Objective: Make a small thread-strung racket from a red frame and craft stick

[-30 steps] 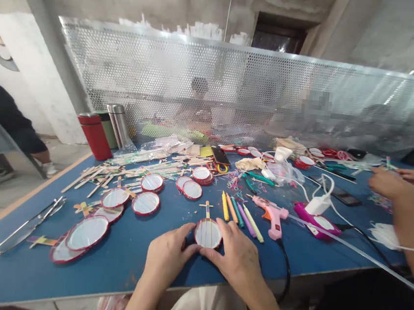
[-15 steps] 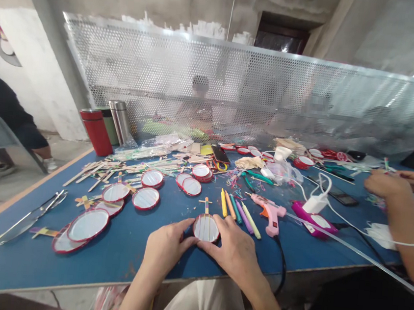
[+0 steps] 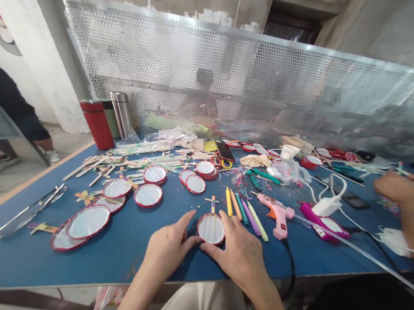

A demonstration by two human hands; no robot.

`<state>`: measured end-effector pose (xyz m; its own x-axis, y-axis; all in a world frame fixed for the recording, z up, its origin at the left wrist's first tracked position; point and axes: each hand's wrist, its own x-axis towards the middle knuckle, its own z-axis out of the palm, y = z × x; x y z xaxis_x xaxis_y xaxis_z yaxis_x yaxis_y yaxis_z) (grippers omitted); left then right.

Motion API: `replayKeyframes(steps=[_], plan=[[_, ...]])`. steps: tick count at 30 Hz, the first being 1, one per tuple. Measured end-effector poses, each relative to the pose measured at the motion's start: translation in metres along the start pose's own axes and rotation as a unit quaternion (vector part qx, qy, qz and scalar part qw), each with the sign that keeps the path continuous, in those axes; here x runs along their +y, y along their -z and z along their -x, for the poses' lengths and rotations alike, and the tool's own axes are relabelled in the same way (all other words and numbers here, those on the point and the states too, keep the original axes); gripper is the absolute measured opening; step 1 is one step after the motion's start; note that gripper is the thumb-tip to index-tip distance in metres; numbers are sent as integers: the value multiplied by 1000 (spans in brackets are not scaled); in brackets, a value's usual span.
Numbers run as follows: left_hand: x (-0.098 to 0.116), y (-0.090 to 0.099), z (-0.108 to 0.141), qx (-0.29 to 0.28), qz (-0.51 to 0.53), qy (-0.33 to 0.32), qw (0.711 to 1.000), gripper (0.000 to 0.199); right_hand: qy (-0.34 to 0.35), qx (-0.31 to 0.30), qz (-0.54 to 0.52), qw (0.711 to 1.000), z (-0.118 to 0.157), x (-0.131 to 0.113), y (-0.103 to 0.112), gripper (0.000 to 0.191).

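A small red-rimmed disc (image 3: 211, 228) lies on the blue table in front of me, its pale face crossed by thin lines. A coloured craft stick with a short crosspiece sticks out from its far edge. My right hand (image 3: 240, 245) grips its right side between thumb and fingers. On the other side my left hand (image 3: 170, 245) has its index finger raised off the rim, with its thumb near the lower left edge. Coloured sticks (image 3: 247, 213) and a pink glue gun (image 3: 277, 211) lie right of the disc.
More red-rimmed discs (image 3: 89, 221) lie to the left, beyond metal tongs (image 3: 27, 212). Loose craft sticks (image 3: 97, 165) are heaped behind them, near a red flask (image 3: 97, 124). A purple power strip (image 3: 320, 221) and another person's arm (image 3: 408, 210) are on the right. A perforated metal screen (image 3: 157, 61) borders the back.
My left index finger has come away from the disc's rim. My right hand stays on the disc. The view has tilted slightly downward.
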<state>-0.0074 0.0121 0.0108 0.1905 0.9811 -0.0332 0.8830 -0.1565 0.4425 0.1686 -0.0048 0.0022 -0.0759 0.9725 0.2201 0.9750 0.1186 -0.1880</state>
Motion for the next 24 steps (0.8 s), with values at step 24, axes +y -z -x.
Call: replayKeyframes(steps=[24], plan=[[-8,-2,11,39,99,-19,994,17,78,29,-47,995,-41,-14,51,50]])
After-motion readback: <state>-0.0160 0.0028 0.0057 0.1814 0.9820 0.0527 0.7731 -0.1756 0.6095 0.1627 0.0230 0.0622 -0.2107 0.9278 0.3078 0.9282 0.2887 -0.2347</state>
